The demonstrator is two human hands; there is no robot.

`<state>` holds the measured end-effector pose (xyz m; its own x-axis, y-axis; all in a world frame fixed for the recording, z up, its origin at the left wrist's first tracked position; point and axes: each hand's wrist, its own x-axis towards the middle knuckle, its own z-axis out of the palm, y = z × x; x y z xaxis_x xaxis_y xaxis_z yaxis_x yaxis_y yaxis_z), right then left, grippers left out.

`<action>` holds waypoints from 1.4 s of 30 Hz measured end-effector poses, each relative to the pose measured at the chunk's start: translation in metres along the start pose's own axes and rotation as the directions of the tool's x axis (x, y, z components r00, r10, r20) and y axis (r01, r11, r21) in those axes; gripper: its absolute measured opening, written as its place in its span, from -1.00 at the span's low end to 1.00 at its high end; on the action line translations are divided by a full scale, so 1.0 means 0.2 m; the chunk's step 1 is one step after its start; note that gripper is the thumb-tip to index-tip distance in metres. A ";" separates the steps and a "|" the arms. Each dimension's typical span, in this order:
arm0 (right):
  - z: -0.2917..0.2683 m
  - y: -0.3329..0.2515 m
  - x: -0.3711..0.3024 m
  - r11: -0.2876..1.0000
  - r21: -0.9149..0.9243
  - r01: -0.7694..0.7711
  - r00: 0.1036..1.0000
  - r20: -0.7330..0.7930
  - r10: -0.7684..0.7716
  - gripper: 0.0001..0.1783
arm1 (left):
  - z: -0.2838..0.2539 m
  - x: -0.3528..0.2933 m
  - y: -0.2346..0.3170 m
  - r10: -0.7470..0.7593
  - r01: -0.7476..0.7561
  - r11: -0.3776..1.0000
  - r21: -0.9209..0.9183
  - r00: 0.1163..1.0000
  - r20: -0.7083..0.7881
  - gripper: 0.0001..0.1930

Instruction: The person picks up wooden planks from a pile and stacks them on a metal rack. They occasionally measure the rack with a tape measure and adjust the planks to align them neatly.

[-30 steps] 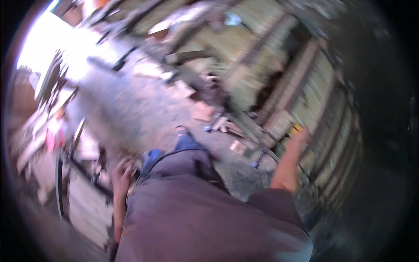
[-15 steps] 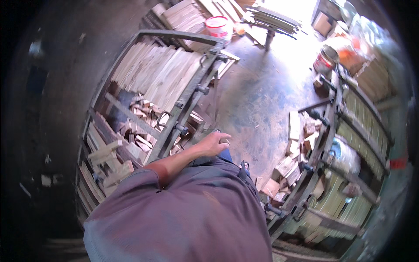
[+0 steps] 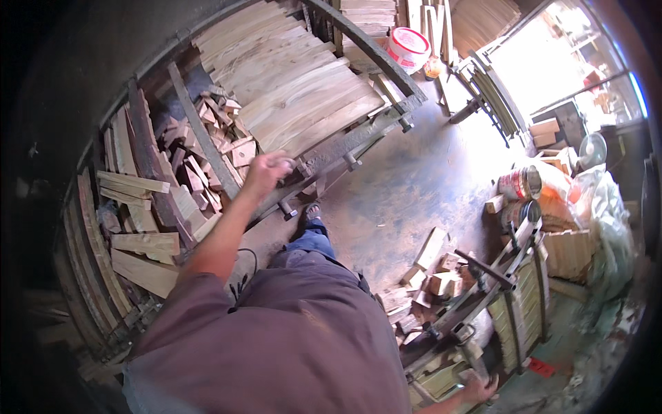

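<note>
Left hand point(image 3: 267, 174) has swung near the dark metal rack point(image 3: 365, 132), upper left, probably within reach; right hand point(image 3: 478, 388) has appeared, lower right; can't discern either grip

plum-brown shirt point(image 3: 276, 352) | faint orange streak point(image 3: 318, 323) | short sleeve point(image 3: 193, 303) | blue trousers point(image 3: 312, 241) | open sandal point(image 3: 313, 212)

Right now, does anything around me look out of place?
The wood offcuts do: they lie in a loose jumble on the floor beside the metal rack near your right hand, unlike the neatly layered boards across from them. I can't make out any damage.
</note>
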<state>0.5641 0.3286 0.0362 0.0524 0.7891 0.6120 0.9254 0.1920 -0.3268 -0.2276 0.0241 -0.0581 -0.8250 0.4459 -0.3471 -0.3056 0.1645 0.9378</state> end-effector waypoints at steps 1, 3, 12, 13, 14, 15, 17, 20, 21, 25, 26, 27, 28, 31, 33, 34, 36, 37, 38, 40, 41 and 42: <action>0.23 -0.40 0.09 0.997 0.077 0.005 0.996 0.093 -0.012 -0.64 | -0.15 0.03 -0.05 -0.064 0.054 0.994 -0.092 0.992 -0.110 -0.53; 0.56 -0.58 0.19 0.971 0.199 0.135 0.967 0.188 -0.173 -0.66 | -0.31 0.14 -0.08 -0.108 0.074 0.985 -0.158 0.970 -0.218 -0.41; 1.67 -2.58 0.13 0.578 0.814 -0.060 0.639 0.477 -0.604 -0.74 | -0.76 0.58 -0.63 -0.405 0.257 0.807 -0.532 0.896 -0.181 -0.52; 1.72 -2.83 0.11 0.563 0.826 0.017 0.574 0.453 -0.682 -0.73 | -0.77 0.64 -0.74 -0.448 0.264 0.797 -0.544 0.862 -0.238 -0.73; 1.74 -3.06 0.07 0.541 0.836 0.096 0.516 0.423 -0.745 -0.68 | -0.74 0.72 -0.74 -0.528 0.353 0.767 -0.535 0.822 -0.215 -0.62; 1.82 -3.20 0.05 0.548 0.833 0.076 0.498 0.445 -0.745 -0.69 | -0.67 0.76 -0.66 -0.536 0.370 0.769 -0.522 0.817 -0.212 -0.59; 1.99 -3.50 0.00 0.525 0.851 0.009 0.359 0.487 -0.796 -0.68 | -0.63 0.82 -0.68 -0.550 0.353 0.796 -0.492 0.761 -0.344 -0.59; 2.39 -3.74 -0.07 0.501 0.816 -0.288 0.185 0.561 -0.807 -0.65 | -0.50 0.88 -0.56 -0.582 0.369 0.779 -0.507 0.727 -0.364 -0.46; 2.51 -3.83 -0.10 0.599 0.773 -0.208 0.095 0.626 -0.774 -0.65 | -0.46 0.84 -0.43 -0.577 0.379 0.767 -0.518 0.761 -0.297 -0.33; 3.11 -3.98 -0.22 0.616 0.775 0.139 -0.067 0.628 -0.775 -0.41 | -0.40 0.86 -0.41 -0.534 0.319 0.791 -0.523 0.776 -0.335 -0.36; 3.13 -4.04 -0.30 0.599 0.770 0.221 -0.045 0.621 -0.782 -0.33 | -0.39 0.85 -0.41 -0.564 0.337 0.784 -0.521 0.738 -0.371 -0.38; 3.17 -4.07 -0.35 0.594 0.759 0.269 -0.042 0.625 -0.780 -0.30 | -0.38 0.85 -0.41 -0.589 0.359 0.777 -0.518 0.705 -0.395 -0.40; 3.20 -4.10 -0.37 0.588 0.745 0.316 -0.037 0.628 -0.777 -0.27 | -0.36 0.85 -0.43 -0.544 0.290 0.809 -0.512 0.700 -0.463 -0.40; 3.28 -4.26 -0.53 0.687 0.652 0.320 -0.273 0.758 -0.592 -0.27 | -0.33 0.84 -0.80 -0.376 0.122 0.917 -0.379 0.578 -0.724 -0.44; 3.46 -4.20 -0.53 0.481 0.802 0.354 -0.326 0.588 -0.740 -0.39 | -0.27 0.87 -0.73 -0.411 0.111 0.884 -0.454 0.646 -0.643 -0.59; 3.56 -4.15 -0.51 0.438 0.828 0.350 -0.350 0.549 -0.759 -0.47 | -0.27 0.86 -0.70 -0.431 0.100 0.863 -0.496 0.658 -0.618 -0.66; 3.76 -4.08 -0.50 0.378 0.876 0.299 -0.401 0.475 -0.783 -0.61 | -0.22 0.87 -0.66 -0.391 0.125 0.904 -0.409 0.626 -0.674 -0.89; 3.88 -4.04 -0.47 0.355 0.897 0.262 -0.407 0.436 -0.803 -0.67 | -0.20 0.90 -0.54 -0.334 0.157 0.939 -0.306 0.623 -0.707 -0.87; 3.97 -4.09 -0.59 0.244 0.951 0.192 -0.495 0.308 -0.812 -0.71 | -0.23 0.79 -0.79 -0.326 0.278 0.942 -0.189 0.614 -0.719 -0.84; 4.45 -4.04 -0.49 -0.039 0.977 0.212 -0.423 0.055 -0.904 -0.73 | -0.20 0.91 -0.65 -0.182 0.079 0.982 -0.171 0.631 -0.754 -0.79; 4.33 -4.03 -0.45 -0.259 0.952 0.164 -0.495 -0.147 -0.856 -0.71 | -0.20 0.92 -0.62 -0.175 0.144 0.984 -0.106 0.642 -0.746 -0.71; 4.18 -4.03 -0.49 0.054 0.991 0.122 -0.497 0.108 -0.861 -0.69 | -0.20 0.90 -0.60 -0.174 0.215 0.976 -0.041 0.647 -0.743 -0.61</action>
<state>-0.5008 0.5848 -0.3632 -0.8635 -0.4943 -0.1002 -0.3157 0.6846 -0.6570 -0.3582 0.0486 -0.2334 -0.8336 -0.3934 -0.3877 -0.4948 0.2202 0.8406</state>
